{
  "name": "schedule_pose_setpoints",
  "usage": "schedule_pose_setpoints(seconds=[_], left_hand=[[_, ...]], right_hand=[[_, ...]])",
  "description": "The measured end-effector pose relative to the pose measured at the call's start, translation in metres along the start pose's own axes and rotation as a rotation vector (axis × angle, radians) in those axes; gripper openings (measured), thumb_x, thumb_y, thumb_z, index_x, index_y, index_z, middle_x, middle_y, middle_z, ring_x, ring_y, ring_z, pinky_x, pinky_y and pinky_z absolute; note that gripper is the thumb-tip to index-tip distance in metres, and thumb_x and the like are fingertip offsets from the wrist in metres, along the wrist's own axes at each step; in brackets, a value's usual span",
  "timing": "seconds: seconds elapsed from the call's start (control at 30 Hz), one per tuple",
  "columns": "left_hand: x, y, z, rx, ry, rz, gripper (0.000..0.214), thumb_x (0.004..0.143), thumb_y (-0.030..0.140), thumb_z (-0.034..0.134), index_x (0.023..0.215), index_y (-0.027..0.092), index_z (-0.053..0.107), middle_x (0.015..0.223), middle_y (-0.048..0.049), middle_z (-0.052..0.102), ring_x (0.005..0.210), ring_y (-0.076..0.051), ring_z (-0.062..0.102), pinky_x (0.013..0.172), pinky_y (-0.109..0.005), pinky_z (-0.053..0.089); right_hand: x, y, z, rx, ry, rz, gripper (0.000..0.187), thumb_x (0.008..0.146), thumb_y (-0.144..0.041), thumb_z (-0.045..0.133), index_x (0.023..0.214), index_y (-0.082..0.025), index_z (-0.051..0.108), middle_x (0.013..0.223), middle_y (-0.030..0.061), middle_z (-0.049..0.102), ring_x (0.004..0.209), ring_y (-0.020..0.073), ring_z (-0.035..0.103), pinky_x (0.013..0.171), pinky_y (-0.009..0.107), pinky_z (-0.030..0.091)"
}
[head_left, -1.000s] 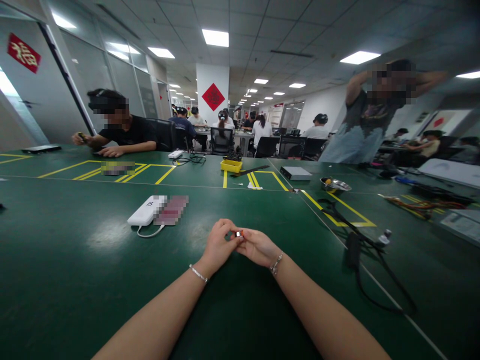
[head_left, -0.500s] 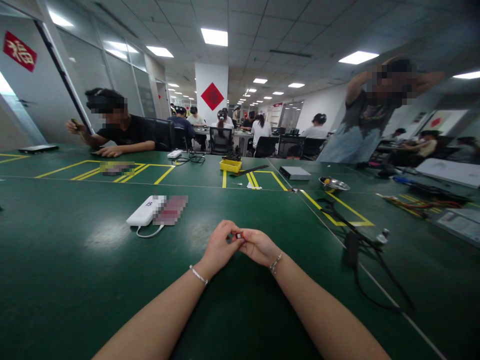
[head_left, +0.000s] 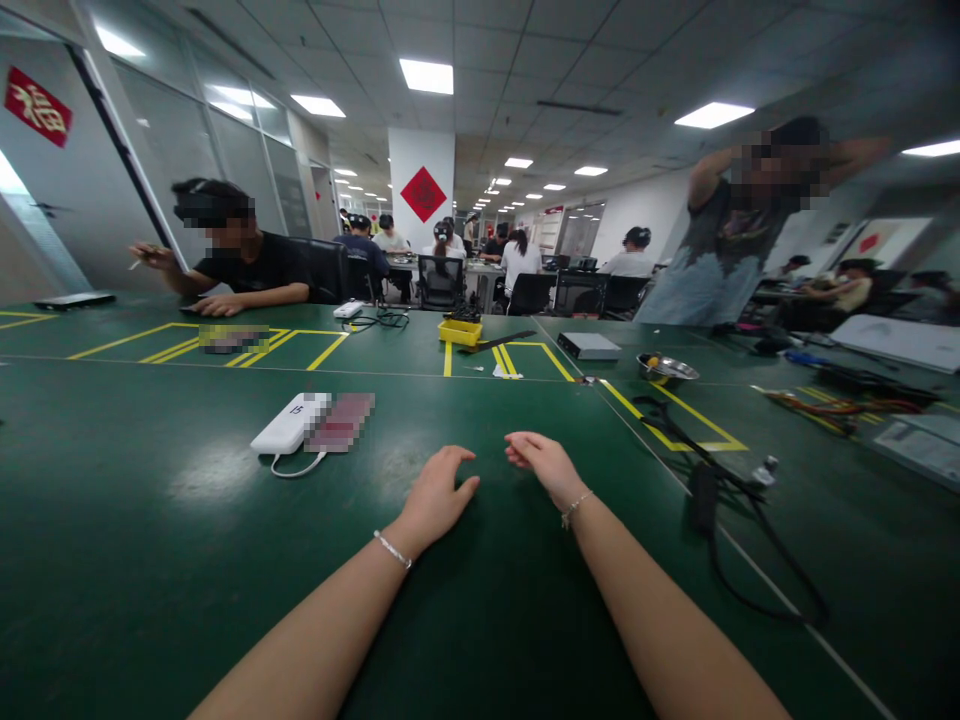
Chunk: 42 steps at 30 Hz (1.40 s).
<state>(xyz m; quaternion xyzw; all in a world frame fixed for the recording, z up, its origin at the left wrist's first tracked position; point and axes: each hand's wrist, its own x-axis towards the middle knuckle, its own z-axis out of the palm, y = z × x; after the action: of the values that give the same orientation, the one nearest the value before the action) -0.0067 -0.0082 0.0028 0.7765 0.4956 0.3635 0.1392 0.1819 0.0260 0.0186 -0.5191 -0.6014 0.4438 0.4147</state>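
My left hand (head_left: 436, 498) is open above the green table (head_left: 420, 620), thumb and fingers apart and nothing between them. To its right, across a gap, my right hand (head_left: 546, 465) has its fingertips pressed together. Whatever lies inside that pinch is hidden behind the fingers. Both hands wear a bracelet at the wrist. Left of my left hand, a white power bank (head_left: 291, 424) marked 15 has a short cable, and a blurred-out reddish item (head_left: 341, 422) lies against it.
Black cables (head_left: 703, 495) run along the right side, near a metal bowl (head_left: 666, 368) and a grey metal box (head_left: 589, 346). A yellow tray (head_left: 460, 332) stands farther back. One person (head_left: 247, 260) sits across on the left; another (head_left: 742, 230) stands at the right.
My hands have come apart, the right one moving right and slightly away. The small orange-and-white piece that was between them no longer shows. The seated person's raised hand has shifted slightly.
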Motion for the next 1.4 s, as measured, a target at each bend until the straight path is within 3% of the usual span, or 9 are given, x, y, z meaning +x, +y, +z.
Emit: schedule_pose_setpoints(seconds=[0.17, 0.3, 0.43, 0.63, 0.77, 1.0, 1.13, 1.27, 1.4], left_hand=[[-0.003, -0.01, 0.005, 0.245, -0.157, -0.062, 0.032, 0.072, 0.032, 0.046, 0.103, 0.021, 0.049, 0.116, -0.0055, 0.046, 0.113, -0.022, 0.034, 0.095, -0.04, 0.024], [-0.004, -0.011, 0.005, 0.314, -0.236, -0.04, 0.033, 0.075, 0.034, 0.041, 0.106, 0.024, 0.047, 0.121, -0.0043, 0.042, 0.115, -0.023, 0.032, 0.095, -0.042, 0.023], [-0.004, -0.009, 0.003, 0.333, -0.262, -0.038, 0.034, 0.076, 0.033, 0.039, 0.108, 0.024, 0.046, 0.122, -0.0038, 0.041, 0.116, -0.022, 0.031, 0.096, -0.042, 0.021], [-0.003, -0.008, 0.002, 0.346, -0.271, -0.044, 0.034, 0.076, 0.031, 0.038, 0.108, 0.025, 0.046, 0.123, -0.0033, 0.04, 0.117, -0.022, 0.03, 0.096, -0.042, 0.022], [-0.003, -0.008, 0.002, 0.335, -0.28, -0.044, 0.034, 0.076, 0.032, 0.039, 0.108, 0.025, 0.046, 0.123, -0.0037, 0.041, 0.116, -0.022, 0.03, 0.096, -0.041, 0.022], [-0.004, -0.011, 0.007, 0.303, -0.207, -0.035, 0.039, 0.075, 0.031, 0.041, 0.113, 0.021, 0.04, 0.121, -0.007, 0.043, 0.115, -0.022, 0.033, 0.095, -0.041, 0.023], [-0.005, -0.01, 0.009, 0.305, -0.204, -0.05, 0.04, 0.074, 0.025, 0.042, 0.114, 0.021, 0.039, 0.12, -0.0073, 0.044, 0.114, -0.021, 0.034, 0.095, -0.04, 0.022], [-0.004, -0.009, 0.007, 0.316, -0.207, -0.025, 0.037, 0.075, 0.025, 0.041, 0.111, 0.023, 0.043, 0.12, -0.006, 0.043, 0.113, -0.021, 0.034, 0.095, -0.04, 0.022], [-0.004, -0.01, 0.005, 0.321, -0.221, -0.006, 0.033, 0.075, 0.028, 0.039, 0.107, 0.024, 0.047, 0.119, -0.0051, 0.044, 0.114, -0.022, 0.034, 0.094, -0.041, 0.023]], right_hand=[[0.004, 0.024, -0.077, -0.833, 0.369, 0.056, 0.032, 0.073, -0.038, 0.04, 0.094, -0.02, 0.058, 0.1, 0.0065, 0.057, 0.093, 0.0206, 0.049, 0.081, 0.033, 0.035], [0.001, 0.047, -0.115, -0.97, 0.449, 0.33, 0.035, 0.073, -0.033, 0.039, 0.104, -0.024, 0.054, 0.102, 0.0053, 0.057, 0.091, 0.0212, 0.051, 0.075, 0.032, 0.039], [-0.004, 0.059, -0.124, -1.029, 0.528, 0.432, 0.035, 0.075, -0.034, 0.037, 0.106, -0.031, 0.051, 0.106, 0.0047, 0.055, 0.097, 0.0232, 0.048, 0.075, 0.037, 0.038], [-0.008, 0.058, -0.119, -1.054, 0.549, 0.434, 0.037, 0.077, -0.034, 0.03, 0.109, -0.031, 0.049, 0.115, 0.004, 0.049, 0.108, 0.0254, 0.04, 0.084, 0.047, 0.031], [-0.001, 0.042, -0.098, -1.109, 0.47, 0.274, 0.048, 0.073, -0.034, 0.038, 0.12, -0.02, 0.038, 0.126, 0.0073, 0.036, 0.115, 0.0269, 0.03, 0.09, 0.043, 0.027], [-0.006, 0.01, 0.012, -0.988, -0.016, -0.313, 0.045, 0.076, -0.032, 0.037, 0.117, -0.016, 0.041, 0.126, 0.0079, 0.037, 0.118, 0.02, 0.025, 0.097, 0.035, 0.019], [-0.019, 0.012, 0.054, -0.929, -0.215, -0.387, 0.043, 0.078, -0.029, 0.033, 0.119, -0.019, 0.037, 0.127, 0.0087, 0.035, 0.119, 0.0227, 0.025, 0.094, 0.044, 0.019], [-0.015, 0.008, 0.038, -0.985, -0.213, -0.391, 0.04, 0.076, -0.035, 0.037, 0.113, -0.023, 0.044, 0.124, 0.0068, 0.039, 0.114, 0.0231, 0.031, 0.092, 0.042, 0.023], [-0.004, 0.005, -0.018, -1.115, 0.236, -0.137, 0.034, 0.076, -0.032, 0.036, 0.102, -0.018, 0.052, 0.106, 0.0122, 0.05, 0.101, 0.0227, 0.042, 0.084, 0.036, 0.031]])
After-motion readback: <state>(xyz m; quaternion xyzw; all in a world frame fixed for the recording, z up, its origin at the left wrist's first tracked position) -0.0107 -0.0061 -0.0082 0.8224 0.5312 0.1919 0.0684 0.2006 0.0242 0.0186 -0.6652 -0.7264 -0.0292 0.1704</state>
